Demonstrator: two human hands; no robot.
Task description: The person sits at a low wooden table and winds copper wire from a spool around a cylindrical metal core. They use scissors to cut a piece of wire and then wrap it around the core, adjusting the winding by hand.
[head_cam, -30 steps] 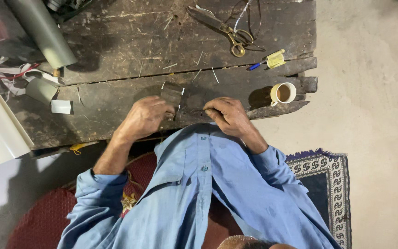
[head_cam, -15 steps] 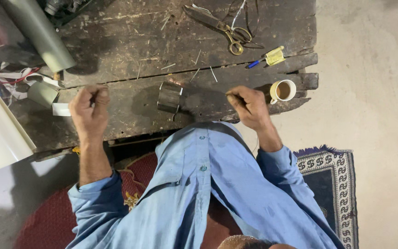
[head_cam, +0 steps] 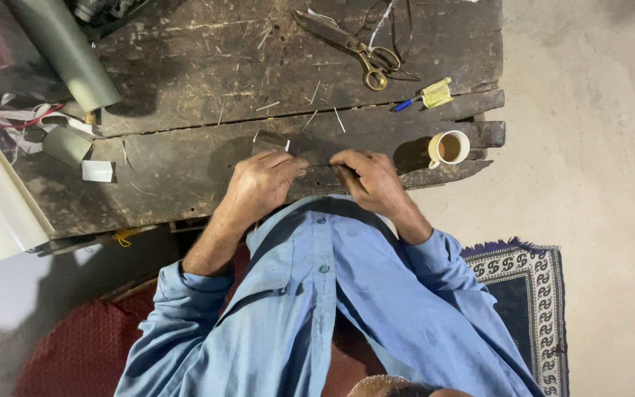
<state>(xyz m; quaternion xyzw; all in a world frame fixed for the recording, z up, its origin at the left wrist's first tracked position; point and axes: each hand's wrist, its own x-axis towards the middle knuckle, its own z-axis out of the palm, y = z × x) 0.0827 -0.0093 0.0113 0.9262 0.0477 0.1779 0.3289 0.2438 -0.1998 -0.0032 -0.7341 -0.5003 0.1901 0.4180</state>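
Hands are meeting at the near edge of a dark, scarred wooden workbench, right in front of the person's blue shirt. The left hand is curling its fingers down and pinching one end of a thin dark strip; the right hand is clenching around the other end, so the strip is showing only as a short line between the two sets of knuckles. What the strip is made of cannot be told. Just beyond the left hand's fingers a small dark piece with a pale corner is lying on the bench, partly hidden.

To the right of the right hand, near the bench's broken corner, a cup of milky tea is standing upright. Farther back, brass-handled scissors are lying beside a loop of dark cord, and a blue-tipped pen with a yellow tag is resting nearby. On the far left, a grey roll is leaning across the bench above tangled wires and white scraps. A patterned rug is lying on the floor by the right elbow.
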